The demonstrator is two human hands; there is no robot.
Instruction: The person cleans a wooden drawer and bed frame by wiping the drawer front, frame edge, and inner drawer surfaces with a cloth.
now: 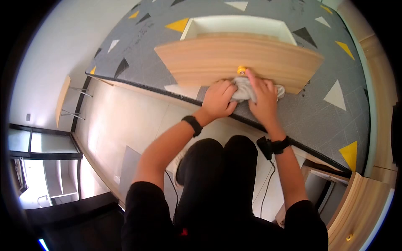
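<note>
A drawer with a light wood front (197, 58) and a white box (238, 24) behind it rests on the patterned grey surface. A yellow knob (241, 70) sticks out of the wood front. Below the knob, a crumpled light grey cloth (243, 90) is bunched against the drawer's lower edge. My left hand (219, 99) is closed on the cloth's left side, its fingers curled. On the right side, my right hand (264, 99) grips the same cloth, with the index finger reaching up close beside the knob.
The grey surface (138, 62) carries yellow, white and black triangles and ends in a dark front edge. An open wooden cabinet (360, 209) with a yellow knob stands at lower right. Cables hang by my legs. A small folding table (63, 100) is at the left wall.
</note>
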